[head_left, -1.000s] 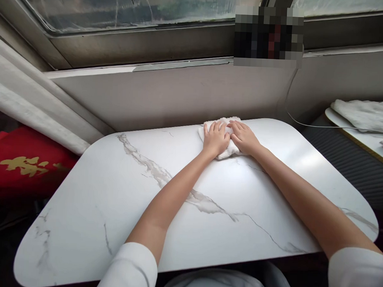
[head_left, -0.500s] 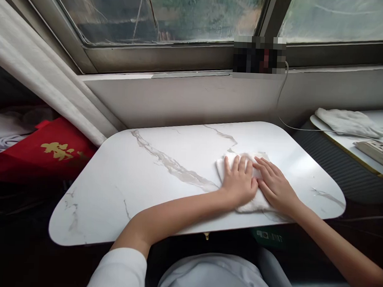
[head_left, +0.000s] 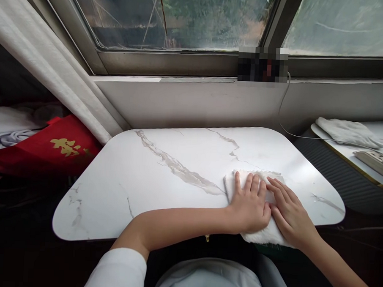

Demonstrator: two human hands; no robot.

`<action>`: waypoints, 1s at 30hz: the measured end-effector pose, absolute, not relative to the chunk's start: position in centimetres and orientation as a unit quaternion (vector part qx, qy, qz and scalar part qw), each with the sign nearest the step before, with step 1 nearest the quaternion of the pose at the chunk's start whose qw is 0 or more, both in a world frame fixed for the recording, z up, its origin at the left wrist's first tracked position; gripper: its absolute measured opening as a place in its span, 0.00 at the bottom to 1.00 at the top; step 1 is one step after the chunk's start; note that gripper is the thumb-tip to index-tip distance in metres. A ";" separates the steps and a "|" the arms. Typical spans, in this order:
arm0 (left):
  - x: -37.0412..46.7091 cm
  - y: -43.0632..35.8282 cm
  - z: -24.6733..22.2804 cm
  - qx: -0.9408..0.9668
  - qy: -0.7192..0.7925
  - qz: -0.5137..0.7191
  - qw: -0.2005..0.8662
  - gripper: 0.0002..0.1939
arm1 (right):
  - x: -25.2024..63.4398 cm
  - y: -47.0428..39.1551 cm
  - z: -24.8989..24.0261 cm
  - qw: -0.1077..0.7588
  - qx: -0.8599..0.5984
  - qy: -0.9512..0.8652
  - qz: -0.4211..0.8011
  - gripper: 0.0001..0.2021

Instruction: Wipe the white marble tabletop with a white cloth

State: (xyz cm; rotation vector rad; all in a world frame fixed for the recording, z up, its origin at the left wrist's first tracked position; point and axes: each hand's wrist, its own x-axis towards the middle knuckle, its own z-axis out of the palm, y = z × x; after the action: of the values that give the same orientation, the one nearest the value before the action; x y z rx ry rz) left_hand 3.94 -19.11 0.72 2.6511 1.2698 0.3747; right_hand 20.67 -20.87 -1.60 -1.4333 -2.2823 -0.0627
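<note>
A folded white cloth (head_left: 265, 235) lies at the right front part of the marble-patterned white table (head_left: 176, 191), and its near edge hangs slightly past the table's front edge. On its left half my left hand (head_left: 250, 205) rests palm down with the fingers stretched out. Beside it my right hand (head_left: 291, 215) presses on the cloth's right half, fingers extended and pointing up and left. The two hands nearly touch. Both palms hide the middle of the cloth.
A second white cloth (head_left: 347, 131) and a power strip (head_left: 373, 162) lie on a side surface at the right. A thin cable (head_left: 321, 138) runs there from the windowsill. At the left are a curtain (head_left: 55, 65) and a red fabric item with gold print (head_left: 51, 148).
Both hands and the cloth have slid toward me and a little to the right, reaching the table's front edge. The camera view has shifted slightly.
</note>
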 end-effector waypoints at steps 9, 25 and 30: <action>5.1 -13.1 0.1 0.861 0.480 0.143 0.090 0.29 | 21.3 -13.4 -1.3 0.202 -0.507 -0.838 -0.020 0.22; 4.9 -1.3 -0.5 0.811 0.552 0.181 0.074 0.27 | 19.9 -0.1 -1.3 0.234 -0.493 -0.838 -0.002 0.19; 5.2 1.1 -0.6 0.800 0.561 0.199 0.072 0.26 | 20.0 2.4 -1.0 0.223 -0.494 -0.840 0.000 0.20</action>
State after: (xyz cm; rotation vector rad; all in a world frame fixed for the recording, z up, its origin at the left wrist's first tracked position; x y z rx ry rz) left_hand 5.25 1.10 -0.57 2.4049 1.6871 0.5979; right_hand 20.00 2.39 -1.04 -1.3642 -2.3196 -0.0008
